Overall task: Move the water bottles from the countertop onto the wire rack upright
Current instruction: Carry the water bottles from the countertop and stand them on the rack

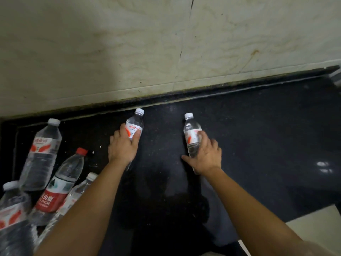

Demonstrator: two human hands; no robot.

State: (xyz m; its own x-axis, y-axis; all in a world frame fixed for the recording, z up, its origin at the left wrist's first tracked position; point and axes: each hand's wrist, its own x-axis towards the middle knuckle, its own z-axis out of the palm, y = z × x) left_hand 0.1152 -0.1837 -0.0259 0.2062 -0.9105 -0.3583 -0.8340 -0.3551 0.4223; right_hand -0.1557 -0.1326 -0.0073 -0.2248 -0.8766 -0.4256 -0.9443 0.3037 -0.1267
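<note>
**Water bottles [134, 126] gripped, one per hand**

Two small bottles stand upright on the dark countertop [258, 126], near the wall [166, 43]. The left hand [122, 146] wraps one at its label. The right hand [206, 154] curls round the other bottle [191, 137] lower down. Best lifted straight up, caps skyward. No wire rack is in view.

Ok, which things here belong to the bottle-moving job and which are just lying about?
Job: left hand gripping left small bottle; right hand gripping right small bottle; four waiting bottles; countertop.
Just there: wall; pale surface, lower right. Rack not in view.
</note>
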